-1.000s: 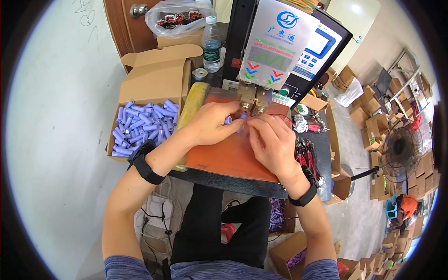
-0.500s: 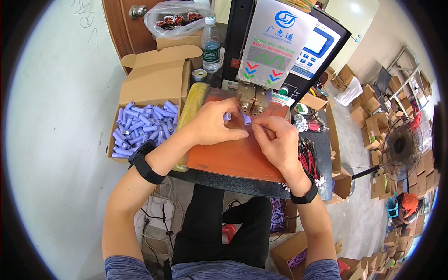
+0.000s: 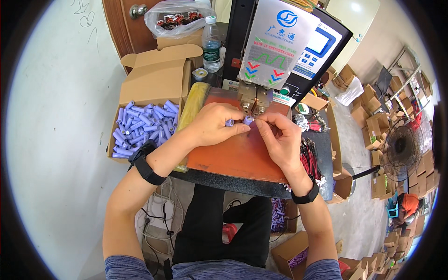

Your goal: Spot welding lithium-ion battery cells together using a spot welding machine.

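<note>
Under the spot welder's electrode tips, my left hand is closed, thumb and fingertips gripping a purple cylindrical battery cell. A second purple cell is tucked in the same hand, its end showing between the fingers. My right hand pinches at the gripped cell's right end, where a small pale bit shows; what it holds is too small to make out. Both hands are over an orange mat on the dark table.
An open cardboard box full of purple cells stands at the left, beside a yellowish plastic-wrapped bundle. Behind are a water bottle and tape roll. Red and black wire leads lie at the right.
My left thumb has closed onto the front cell, where before it was apart from it. My right fingers have shifted slightly up and right, staying by the cell's end.
</note>
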Demonstrator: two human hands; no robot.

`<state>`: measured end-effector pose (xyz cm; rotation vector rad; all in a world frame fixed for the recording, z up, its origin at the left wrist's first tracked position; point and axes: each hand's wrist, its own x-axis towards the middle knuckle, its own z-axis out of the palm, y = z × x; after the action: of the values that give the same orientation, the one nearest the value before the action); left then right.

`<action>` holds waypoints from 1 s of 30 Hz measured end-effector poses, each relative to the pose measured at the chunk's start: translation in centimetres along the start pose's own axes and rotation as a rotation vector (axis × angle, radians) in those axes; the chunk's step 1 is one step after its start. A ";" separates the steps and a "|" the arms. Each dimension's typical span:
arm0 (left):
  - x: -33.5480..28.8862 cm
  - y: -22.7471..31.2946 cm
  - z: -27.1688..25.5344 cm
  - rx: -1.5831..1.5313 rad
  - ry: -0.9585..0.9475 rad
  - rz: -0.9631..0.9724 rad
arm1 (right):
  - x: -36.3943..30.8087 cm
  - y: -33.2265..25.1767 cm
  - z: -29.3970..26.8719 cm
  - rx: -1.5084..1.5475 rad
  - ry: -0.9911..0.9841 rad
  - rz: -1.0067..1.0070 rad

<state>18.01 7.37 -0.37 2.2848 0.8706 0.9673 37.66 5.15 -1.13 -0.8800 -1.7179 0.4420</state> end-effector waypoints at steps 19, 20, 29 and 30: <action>0.0 -0.7 0.1 0.004 -0.018 -0.040 | 0.4 -0.9 0.1 -0.174 -0.056 -0.008; 0.1 -0.8 0.3 -0.005 0.010 -0.012 | 0.5 -0.9 0.0 -0.177 -0.056 -0.008; -0.3 -0.9 0.2 0.004 0.046 0.000 | 0.5 -1.1 0.3 -0.177 -0.063 -0.065; -0.3 -0.8 0.2 -0.023 0.052 -0.023 | 0.6 -1.4 0.3 -0.157 -0.073 -0.049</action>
<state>17.76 7.67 -1.17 2.2348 0.9006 1.0256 36.86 4.75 0.10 -0.9420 -1.8566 0.3129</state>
